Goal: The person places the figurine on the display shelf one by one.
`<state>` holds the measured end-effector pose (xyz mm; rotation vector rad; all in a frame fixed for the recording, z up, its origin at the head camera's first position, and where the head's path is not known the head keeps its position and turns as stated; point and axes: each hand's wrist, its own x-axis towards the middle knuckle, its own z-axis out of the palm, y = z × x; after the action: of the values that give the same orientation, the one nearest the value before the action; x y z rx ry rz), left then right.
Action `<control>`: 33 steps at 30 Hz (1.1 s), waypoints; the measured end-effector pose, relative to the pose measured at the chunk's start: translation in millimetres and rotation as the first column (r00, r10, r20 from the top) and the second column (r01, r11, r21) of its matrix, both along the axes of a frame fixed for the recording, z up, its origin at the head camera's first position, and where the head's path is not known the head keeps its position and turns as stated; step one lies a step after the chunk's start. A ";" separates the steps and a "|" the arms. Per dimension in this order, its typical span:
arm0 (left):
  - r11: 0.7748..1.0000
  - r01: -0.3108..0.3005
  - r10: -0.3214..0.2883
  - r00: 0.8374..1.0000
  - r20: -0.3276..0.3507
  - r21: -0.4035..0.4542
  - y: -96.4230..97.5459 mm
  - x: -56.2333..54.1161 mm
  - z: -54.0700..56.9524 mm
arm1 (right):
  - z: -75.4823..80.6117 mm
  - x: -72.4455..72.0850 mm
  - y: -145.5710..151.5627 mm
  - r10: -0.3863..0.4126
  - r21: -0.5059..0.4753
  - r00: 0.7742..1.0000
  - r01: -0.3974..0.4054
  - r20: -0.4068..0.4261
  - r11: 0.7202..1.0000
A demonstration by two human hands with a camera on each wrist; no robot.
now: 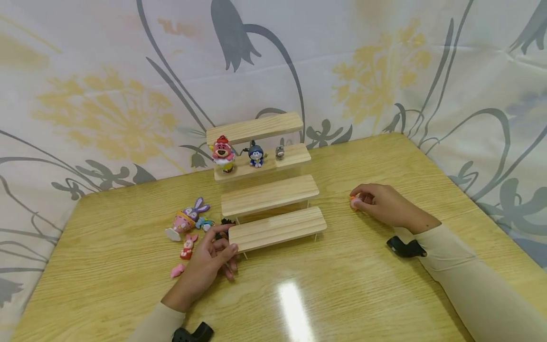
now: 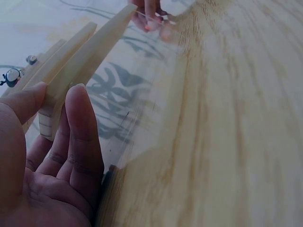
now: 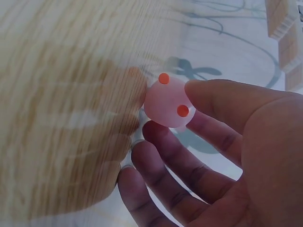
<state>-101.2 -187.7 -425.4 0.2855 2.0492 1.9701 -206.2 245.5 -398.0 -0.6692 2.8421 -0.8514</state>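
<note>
My left hand (image 1: 207,261) grips the left end of the lowest board of a stepped wooden display shelf (image 1: 278,230), thumb on top and fingers beneath, as the left wrist view confirms. On the right of the table, my right hand (image 1: 382,204) pinches a small rounded pink piece with orange dots (image 3: 169,103) between thumb and fingers, close over the tabletop. The second-highest board carries a pink bear figurine (image 1: 223,154), a dark-blue hooded figurine (image 1: 256,155) and a small grey figurine (image 1: 279,152).
Left of the shelf lie a purple-eared rabbit figurine (image 1: 186,219), a small blue figurine (image 1: 206,223), a piglet figurine in red (image 1: 187,247) and a pink piece (image 1: 177,270). A dark object (image 1: 228,222) is partly hidden behind the lowest board. A flower-patterned cloth (image 1: 265,71) hangs behind the table.
</note>
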 end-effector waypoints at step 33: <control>1.000 -0.003 0.003 1.000 0.011 -0.004 0.5 0.8 1.0 | 28.5 3.9 -28.5 -0.067 -0.226 0.975 0.019 -0.210 0.974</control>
<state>-100.4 -187.2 -424.4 0.2702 2.0482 1.9652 -202.4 217.0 -369.5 -0.7722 2.9884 -1.1883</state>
